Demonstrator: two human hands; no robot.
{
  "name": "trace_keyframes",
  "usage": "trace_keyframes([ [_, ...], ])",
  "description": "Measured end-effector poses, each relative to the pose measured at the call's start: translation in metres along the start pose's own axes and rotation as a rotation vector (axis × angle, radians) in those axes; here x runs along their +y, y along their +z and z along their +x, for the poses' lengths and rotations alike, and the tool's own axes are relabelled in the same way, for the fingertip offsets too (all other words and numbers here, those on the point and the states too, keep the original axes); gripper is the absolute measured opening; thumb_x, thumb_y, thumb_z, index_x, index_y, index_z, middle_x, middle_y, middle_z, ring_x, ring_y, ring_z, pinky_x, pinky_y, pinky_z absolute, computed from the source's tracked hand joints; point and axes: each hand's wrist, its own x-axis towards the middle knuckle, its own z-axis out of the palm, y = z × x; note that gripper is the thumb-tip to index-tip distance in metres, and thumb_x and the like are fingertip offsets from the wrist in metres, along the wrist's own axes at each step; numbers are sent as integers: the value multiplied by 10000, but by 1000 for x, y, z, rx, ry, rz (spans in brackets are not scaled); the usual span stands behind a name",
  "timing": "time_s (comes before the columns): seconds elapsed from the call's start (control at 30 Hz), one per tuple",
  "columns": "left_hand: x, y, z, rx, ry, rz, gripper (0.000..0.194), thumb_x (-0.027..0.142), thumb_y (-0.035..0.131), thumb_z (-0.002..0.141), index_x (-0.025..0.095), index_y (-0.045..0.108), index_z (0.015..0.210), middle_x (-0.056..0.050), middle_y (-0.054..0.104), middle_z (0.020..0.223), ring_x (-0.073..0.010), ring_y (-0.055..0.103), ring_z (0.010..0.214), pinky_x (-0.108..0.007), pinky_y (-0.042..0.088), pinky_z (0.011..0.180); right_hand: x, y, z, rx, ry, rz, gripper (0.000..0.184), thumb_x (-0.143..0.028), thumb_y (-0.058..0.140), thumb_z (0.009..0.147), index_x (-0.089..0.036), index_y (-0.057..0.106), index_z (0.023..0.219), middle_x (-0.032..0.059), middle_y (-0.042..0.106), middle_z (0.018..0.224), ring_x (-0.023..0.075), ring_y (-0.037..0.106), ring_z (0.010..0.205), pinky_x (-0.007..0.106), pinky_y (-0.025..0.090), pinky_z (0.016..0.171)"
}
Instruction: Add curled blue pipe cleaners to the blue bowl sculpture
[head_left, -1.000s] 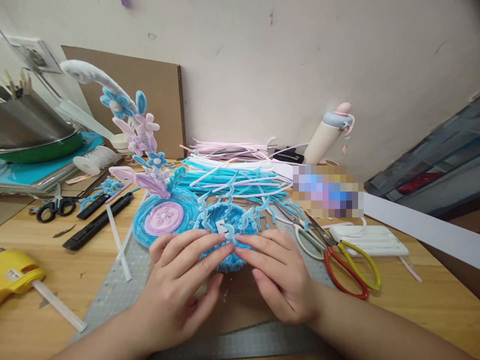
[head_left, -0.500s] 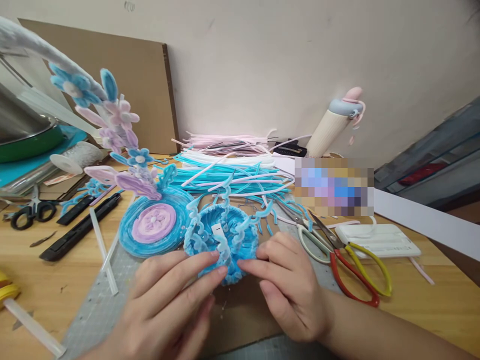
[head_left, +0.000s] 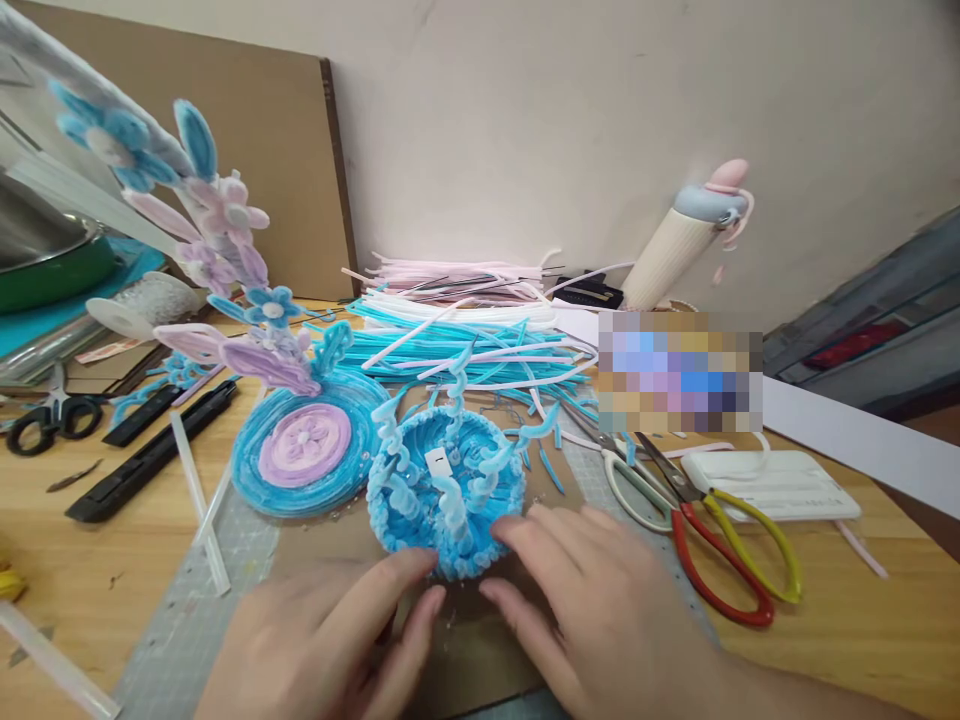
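Left hand point(head_left: 322, 630), right hand point(head_left: 592, 590): fingers parted at blue bowl point(head_left: 461, 567)'s near rim | careless brushing risked bending its curls point(head_left: 453, 508) (soft-looking ones)

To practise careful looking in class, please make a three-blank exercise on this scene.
The left hand and right hand are at the near edge of a ruffled ____ bowl. Inside it is a small ____ tag. The red-handled scissors have a second handle coloured ____.
Missing words: blue; white; yellow.
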Motion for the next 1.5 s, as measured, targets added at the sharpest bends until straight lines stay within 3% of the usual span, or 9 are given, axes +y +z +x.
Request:
trace_keyframes([
  [0.27,0,2,-3,-108,-5,6,153,229,437,951,245,570,877,73,649,559,-129,623,410,-247,451,365,4,10,-2,34,-75,88,158,-180,493,954,-170,647,922,27,677,758,203,563,647,348,294,599],
  [0.4,1,5,-5,-104,-93,-30,90,289,479,945,249,555,974,102,608,505,-128,604,375,-231,426,329,3,12,-2,37,-86,79,157,-187,501,952,-167,654,921,32,691,769,207,580,662,350,311,612],
  [0.5,2,8,-5,-85,-144,-72,150,338,507,936,254,544,1055,109,616,502,-124,612,378,-203,420,317,3,11,-2,43,-92,78,158,-196,505,953,-162,659,940,36,703,774,206,596,664,349,322,618],
  [0.93,1,9,-5,-153,-205,-39,96,329,515,924,271,569,977,99,656,558,-141,661,449,-208,437,352,3,11,-5,-14,-113,92,207,-165,480,959,-151,656,1067,46,735,816,201,640,685,343,352,654],
  [1.17,1,10,-4,-126,-166,-29,141,346,466,946,261,579,945,98,651,536,-136,647,421,-211,423,338,4,11,-5,-6,-119,76,212,-168,486,953,-156,652,1085,39,725,794,199,617,660,340,343,653],
  [1.37,3,7,-2,-146,-276,-153,106,343,543,905,257,560,965,126,602,500,-95,589,370,-160,418,343,4,11,-6,-21,-115,83,205,-168,499,944,-163,650,1082,33,719,784,194,605,650,335,340,644],
  [1.5,2,6,-2,-84,-289,-224,141,319,526,916,239,565,1026,138,576,475,-61,531,329,-120,394,343,4,11,-4,-11,-116,82,206,-169,493,949,-167,654,1078,35,725,786,195,608,655,330,339,641],
])
